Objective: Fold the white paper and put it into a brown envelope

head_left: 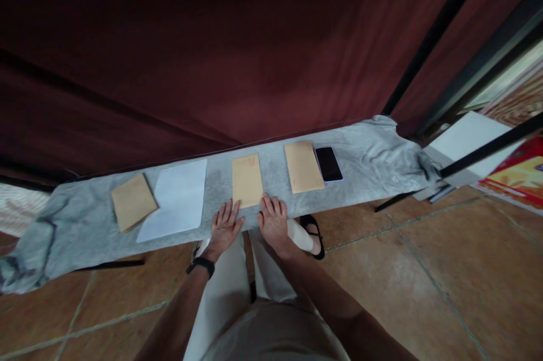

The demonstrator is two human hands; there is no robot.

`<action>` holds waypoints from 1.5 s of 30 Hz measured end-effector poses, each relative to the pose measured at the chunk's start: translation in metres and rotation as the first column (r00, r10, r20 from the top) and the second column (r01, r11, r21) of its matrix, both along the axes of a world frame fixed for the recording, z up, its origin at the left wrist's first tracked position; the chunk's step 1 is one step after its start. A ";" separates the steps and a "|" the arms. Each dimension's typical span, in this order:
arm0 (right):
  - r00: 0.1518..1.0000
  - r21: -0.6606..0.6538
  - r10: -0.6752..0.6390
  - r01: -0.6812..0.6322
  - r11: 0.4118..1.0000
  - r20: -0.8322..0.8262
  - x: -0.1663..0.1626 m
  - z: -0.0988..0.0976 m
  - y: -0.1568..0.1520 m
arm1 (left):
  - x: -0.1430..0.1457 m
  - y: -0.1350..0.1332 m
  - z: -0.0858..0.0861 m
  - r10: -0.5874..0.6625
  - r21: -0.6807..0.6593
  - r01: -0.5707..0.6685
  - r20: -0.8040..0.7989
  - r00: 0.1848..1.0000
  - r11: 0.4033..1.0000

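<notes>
A tan paper envelope [246, 179] with faint reddish print near its top right lies flat in front of me. At its lower left corner rests my left hand [226, 226], fingers spread on the cloth and holding nothing. My right hand [274, 220] lies open by the lower right corner, its fingertips close to the envelope's edge; I cannot tell if they touch it. To the right is a tan envelope or stack of them [304, 166], with a dark-screened phone [328, 164] beside it. White paper [178, 196] and a stack of tan envelopes [133, 201] lie to the left.
A grey cloth [360, 151] covers the long narrow table and bunches at both ends. Behind it hangs a dark red curtain [254, 67]. Black metal poles [436, 38] stand at the right, near a white board [469, 140] and a red and yellow box [520, 174].
</notes>
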State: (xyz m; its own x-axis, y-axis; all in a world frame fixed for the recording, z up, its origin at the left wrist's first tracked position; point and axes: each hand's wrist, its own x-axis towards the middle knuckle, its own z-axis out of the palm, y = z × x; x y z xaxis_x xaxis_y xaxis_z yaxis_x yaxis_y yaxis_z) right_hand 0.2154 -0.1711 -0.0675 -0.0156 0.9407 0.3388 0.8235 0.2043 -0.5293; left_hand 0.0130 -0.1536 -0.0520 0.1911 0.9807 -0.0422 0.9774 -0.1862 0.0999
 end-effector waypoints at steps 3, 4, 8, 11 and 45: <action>1.000 -0.019 0.003 -0.003 1.000 0.002 0.001 0.002 0.000 | 0.000 0.003 0.001 0.018 -0.030 -0.018 -0.002 1.000 0.999; 1.000 -0.026 0.007 -0.006 1.000 0.009 0.002 0.002 0.000 | 0.000 0.004 0.001 0.023 -0.037 -0.023 -0.002 1.000 0.999; 0.999 -0.044 0.026 -0.024 0.999 0.026 0.004 0.003 0.001 | 0.000 0.008 0.002 0.029 -0.057 -0.029 -0.011 1.000 0.998; 0.999 -0.048 0.025 -0.024 0.999 0.020 0.005 0.002 0.001 | -0.001 0.009 0.002 0.025 -0.065 -0.026 -0.023 0.999 0.998; 0.977 -0.046 0.126 -0.120 0.992 0.169 0.018 0.016 0.005 | -0.003 -0.007 -0.007 -0.076 0.214 0.079 -0.023 0.997 0.974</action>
